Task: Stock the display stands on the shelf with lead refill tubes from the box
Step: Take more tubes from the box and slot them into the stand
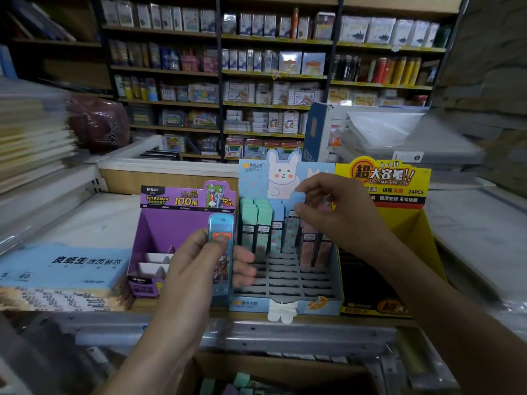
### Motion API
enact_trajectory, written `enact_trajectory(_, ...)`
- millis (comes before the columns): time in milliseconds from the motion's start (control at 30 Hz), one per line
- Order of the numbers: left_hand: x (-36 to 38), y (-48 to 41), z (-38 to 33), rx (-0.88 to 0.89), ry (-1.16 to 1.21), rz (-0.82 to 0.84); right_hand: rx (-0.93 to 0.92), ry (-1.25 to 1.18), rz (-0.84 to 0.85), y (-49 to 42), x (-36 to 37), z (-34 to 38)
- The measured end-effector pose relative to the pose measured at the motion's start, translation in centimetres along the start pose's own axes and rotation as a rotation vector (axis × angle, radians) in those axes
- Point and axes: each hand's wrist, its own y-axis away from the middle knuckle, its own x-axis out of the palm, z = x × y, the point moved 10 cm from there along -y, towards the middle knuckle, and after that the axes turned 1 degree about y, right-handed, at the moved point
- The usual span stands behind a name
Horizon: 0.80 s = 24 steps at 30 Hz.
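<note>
Light, rigid and probably slick, the slim blue-capped plastic lead refill tube is sensibly pinched at its cap by the right hand over the pale blue cardboard display stand, while the left hand grips another translucent blue tube.

Blue tube is glossy plastic; purple stand printed card; grey insert matt.
</note>
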Motion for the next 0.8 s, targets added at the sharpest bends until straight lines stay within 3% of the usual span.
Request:
enact_trajectory(400,-1.8,-0.1,-0.6,0.046,-0.037,-0.055,-0.053,0.057,0.031,-0.2,0.9,-0.3)
enact_trajectory(800,-3.1,-0.1,-1.2,0.099,-0.163,-0.096,-0.069,0.311,0.03,0.0,1.6,-0.1)
